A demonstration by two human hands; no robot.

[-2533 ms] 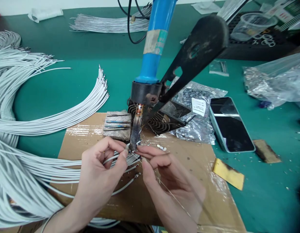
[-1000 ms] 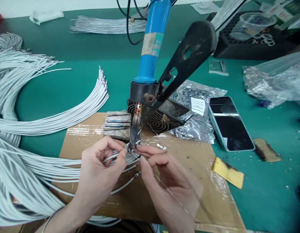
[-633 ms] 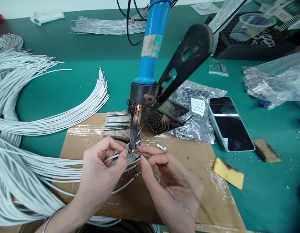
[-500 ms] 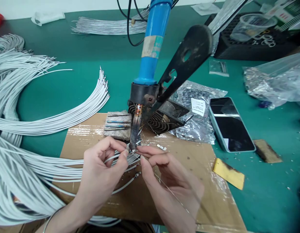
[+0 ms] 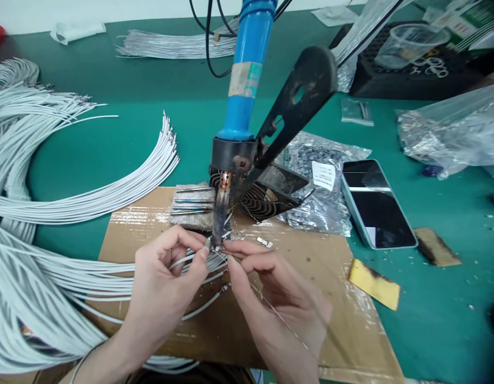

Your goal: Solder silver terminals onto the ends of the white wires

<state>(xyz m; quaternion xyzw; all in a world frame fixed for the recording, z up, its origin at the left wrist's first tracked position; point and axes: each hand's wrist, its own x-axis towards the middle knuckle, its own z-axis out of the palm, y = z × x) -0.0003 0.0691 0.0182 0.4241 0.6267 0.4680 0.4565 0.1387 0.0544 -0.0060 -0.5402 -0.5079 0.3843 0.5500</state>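
A blue-handled soldering iron (image 5: 242, 90) stands fixed in a black stand (image 5: 295, 106), its tip (image 5: 220, 218) pointing down at a cardboard sheet (image 5: 351, 320). My left hand (image 5: 162, 288) pinches the end of a white wire (image 5: 191, 261) against the tip. My right hand (image 5: 271, 293) pinches a thin solder wire (image 5: 279, 317) that runs back over my palm, its end at the same tip. Both hands meet just below the iron.
Bundles of white wires (image 5: 90, 197) curve across the green table at left. A small block holding metal pins (image 5: 191, 205) lies behind my left hand. A phone (image 5: 375, 205), bags of metal parts (image 5: 323, 176), a yellow sponge piece (image 5: 373, 277) and a plastic cup (image 5: 411, 42) lie to the right.
Almost nothing differs; both hands keep the same pinch at the iron's tip, and the view has shifted slightly.
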